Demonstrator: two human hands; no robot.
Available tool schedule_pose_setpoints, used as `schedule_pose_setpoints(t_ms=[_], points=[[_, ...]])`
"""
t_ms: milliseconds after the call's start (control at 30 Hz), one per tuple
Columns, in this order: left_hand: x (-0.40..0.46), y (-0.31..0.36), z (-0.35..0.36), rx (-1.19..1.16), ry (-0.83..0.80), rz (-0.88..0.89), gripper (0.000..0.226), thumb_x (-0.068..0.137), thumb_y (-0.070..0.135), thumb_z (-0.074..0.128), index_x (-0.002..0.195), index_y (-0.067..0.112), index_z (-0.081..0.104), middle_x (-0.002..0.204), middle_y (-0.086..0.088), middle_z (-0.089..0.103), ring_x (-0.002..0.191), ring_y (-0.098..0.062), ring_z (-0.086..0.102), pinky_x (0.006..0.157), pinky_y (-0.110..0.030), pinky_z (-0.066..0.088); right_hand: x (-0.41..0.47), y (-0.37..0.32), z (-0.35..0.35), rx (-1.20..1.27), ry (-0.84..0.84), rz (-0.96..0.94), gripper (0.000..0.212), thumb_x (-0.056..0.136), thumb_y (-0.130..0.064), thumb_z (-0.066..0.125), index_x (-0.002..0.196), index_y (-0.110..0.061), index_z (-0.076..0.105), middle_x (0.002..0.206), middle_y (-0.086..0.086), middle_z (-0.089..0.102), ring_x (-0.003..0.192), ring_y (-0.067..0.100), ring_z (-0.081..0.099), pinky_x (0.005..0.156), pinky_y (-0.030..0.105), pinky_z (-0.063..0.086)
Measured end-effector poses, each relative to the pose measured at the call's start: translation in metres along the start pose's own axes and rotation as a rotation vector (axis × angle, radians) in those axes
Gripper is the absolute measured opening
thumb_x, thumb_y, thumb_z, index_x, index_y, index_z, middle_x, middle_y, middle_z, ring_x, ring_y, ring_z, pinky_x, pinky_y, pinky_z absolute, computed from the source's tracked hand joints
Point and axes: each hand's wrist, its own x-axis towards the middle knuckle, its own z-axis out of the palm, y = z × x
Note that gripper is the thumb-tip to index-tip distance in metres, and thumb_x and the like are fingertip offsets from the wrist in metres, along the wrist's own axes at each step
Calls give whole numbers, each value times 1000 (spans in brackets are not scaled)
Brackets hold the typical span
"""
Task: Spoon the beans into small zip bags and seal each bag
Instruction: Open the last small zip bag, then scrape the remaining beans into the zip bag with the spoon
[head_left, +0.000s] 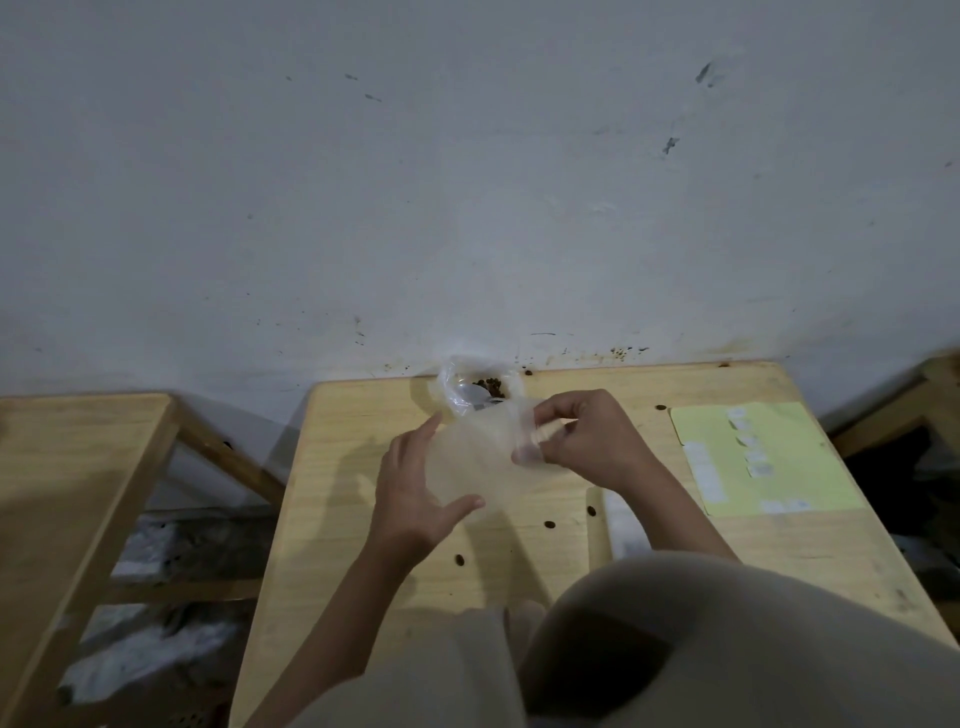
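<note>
Head view: empty zip bag (475, 457) held over the worktop (363, 519), just this side of the bean bag (478, 387). Right hand (582, 441) grip pinches its edge; left hand (415, 493) fingers are spread, steadying it. I'd rub the mouth fully open before spooning, since loose beans already litter the wood.

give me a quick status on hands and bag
Right hand pinching zip bag edge, left hand open, steadying it. Bag empty. Bean supply bag behind. Loose beans scattered on table.

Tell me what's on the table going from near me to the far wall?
Stray bean → left hand → zip bag it holds, pinched by the right hand → big bag of beans by the wall.
</note>
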Motion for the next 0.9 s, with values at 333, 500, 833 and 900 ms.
schedule_pose_setpoints(t_ms=[333, 500, 833, 900], points=[[14, -20, -10, -156, -127, 22, 80, 74, 3, 75, 135, 42, 39, 95, -1, 56, 88, -6, 54, 79, -17, 51, 9, 2, -13, -60, -193, 37, 38, 54, -17, 90, 85, -8, 70, 90, 0, 68, 57, 11, 58, 60, 31, 56], [23, -27, -20, -104, -149, 29, 84, 68, 5, 80, 134, 39, 40, 93, -2, 61, 91, -18, 57, 78, -19, 53, 17, 6, -13, -20, -236, 51, 35, 58, -14, 88, 87, -6, 71, 95, 4, 69, 64, 15, 61, 61, 27, 56], [10, -8, -8, 249, -173, 35, 128, 51, 68, 76, 151, 28, 8, 139, 8, 25, 125, -12, 24, 106, -34, 26, 30, 21, 7, -78, -233, 117, 29, 65, -29, 84, 85, -19, 65, 98, -5, 65, 75, 11, 63, 57, 23, 53], [7, 4, 5, 245, -113, 126, 133, 45, 77, 70, 150, 20, 12, 141, 4, 26, 126, -9, 22, 105, -33, 23, 32, 25, 15, -71, -253, 106, 25, 68, -30, 82, 84, -21, 65, 98, -6, 65, 79, 10, 64, 57, 22, 52]])
